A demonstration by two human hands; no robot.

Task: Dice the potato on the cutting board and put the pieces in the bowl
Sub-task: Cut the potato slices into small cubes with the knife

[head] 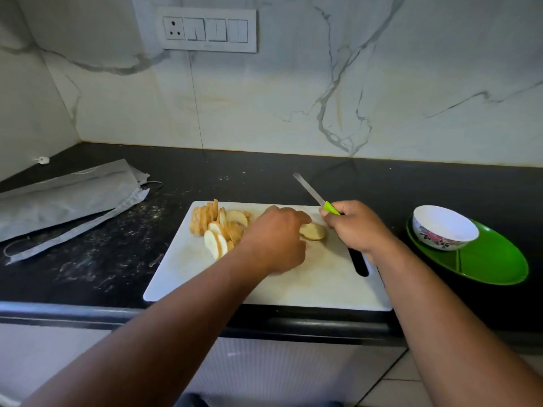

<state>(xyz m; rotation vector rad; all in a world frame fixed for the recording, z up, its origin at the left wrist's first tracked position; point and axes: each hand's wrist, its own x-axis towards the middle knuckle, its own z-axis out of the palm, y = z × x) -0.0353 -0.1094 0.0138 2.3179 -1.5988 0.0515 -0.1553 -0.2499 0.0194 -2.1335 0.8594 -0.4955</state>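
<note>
A white cutting board (293, 277) lies at the counter's front edge. Several potato slices (219, 227) are stacked on its far left part. One potato piece (313, 231) lies near the board's middle-right, and the fingertips of my left hand (277, 236) touch its left side. My right hand (357, 224) grips the green handle of a knife (311, 192), its blade pointing up and away to the left, above the board's far edge. A white flowered bowl (443, 227) stands to the right and looks empty.
The bowl sits on a green oval plate (493, 259) at the right. A folded grey cloth (67, 201) lies on the black counter (117, 259) to the left. A marble wall with a switch panel (207, 29) rises behind.
</note>
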